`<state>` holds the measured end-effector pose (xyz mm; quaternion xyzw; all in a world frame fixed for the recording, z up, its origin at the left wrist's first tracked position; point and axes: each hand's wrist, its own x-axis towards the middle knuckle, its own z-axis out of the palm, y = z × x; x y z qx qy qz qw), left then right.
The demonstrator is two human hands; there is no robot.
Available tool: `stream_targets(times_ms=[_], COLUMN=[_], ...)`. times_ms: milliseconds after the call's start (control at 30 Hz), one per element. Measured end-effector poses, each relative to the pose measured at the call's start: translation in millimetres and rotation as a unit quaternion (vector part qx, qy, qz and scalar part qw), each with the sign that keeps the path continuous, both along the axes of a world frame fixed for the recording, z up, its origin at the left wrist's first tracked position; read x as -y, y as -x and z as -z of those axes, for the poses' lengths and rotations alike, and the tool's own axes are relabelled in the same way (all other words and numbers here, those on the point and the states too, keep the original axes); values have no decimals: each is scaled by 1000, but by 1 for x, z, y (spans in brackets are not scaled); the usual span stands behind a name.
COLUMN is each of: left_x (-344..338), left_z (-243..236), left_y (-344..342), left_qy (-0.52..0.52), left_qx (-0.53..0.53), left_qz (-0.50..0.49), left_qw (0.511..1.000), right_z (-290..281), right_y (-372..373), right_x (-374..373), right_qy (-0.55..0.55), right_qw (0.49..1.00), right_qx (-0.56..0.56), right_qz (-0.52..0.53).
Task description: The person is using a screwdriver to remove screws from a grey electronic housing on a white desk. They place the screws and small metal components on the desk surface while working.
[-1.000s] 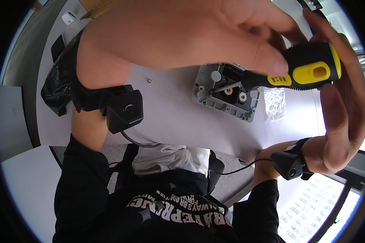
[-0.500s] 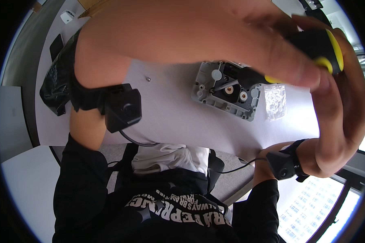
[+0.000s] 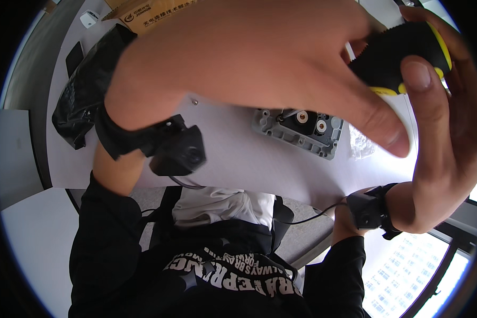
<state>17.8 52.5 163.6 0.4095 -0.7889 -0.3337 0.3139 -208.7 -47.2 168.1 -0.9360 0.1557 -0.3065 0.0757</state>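
On the table lies a grey housing point(image 3: 297, 139) with a black insert and brass-coloured round inserts in white rings. My right hand point(image 3: 437, 116) grips the black and yellow handle of a screwdriver point(image 3: 400, 58), its thumb laid along the handle. Part of the metal shaft shows over the housing, beside a corner of the black insert; whether the tip is seated in a screw cannot be made out. My left hand point(image 3: 270, 63) stretches across above the housing, thumb extended and apart, with its other fingers partly hidden near the handle. It covers the housing's far part.
A small metal screw point(image 3: 195, 102) lies left of the housing, and a clear plastic bag point(image 3: 361, 143) to its right. Further left are a black plastic bag point(image 3: 71, 114), a dark flat device point(image 3: 74, 56), a white device point(image 3: 89, 19) and a cardboard box point(image 3: 143, 11). Cabled cameras point(image 3: 183, 155) sit on both wrists.
My left thumb has come away from the screwdriver and moved down and nearer, over the housing. The handle has shifted slightly, with my right thumb now higher on it.
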Motion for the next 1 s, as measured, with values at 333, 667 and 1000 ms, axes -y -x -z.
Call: stream_targets(times_ms=[333,667,1000], left_x=[8,4,10], left_z=[0,15,46], left_y=[-10,0,13], left_qy=[-20,14,32], left_qx=[-26,-37,-138], left_qz=[48,-8,-4], left_qw=[998,999,990], right_z=[-1,1,-3], right_y=[-3,-2,-1], right_x=[2,0,-2], right_qy=[9,27,40], right_qw=[1000,999,998], right_qx=[-7,-15,-6], right_qz=[5,-9,-38])
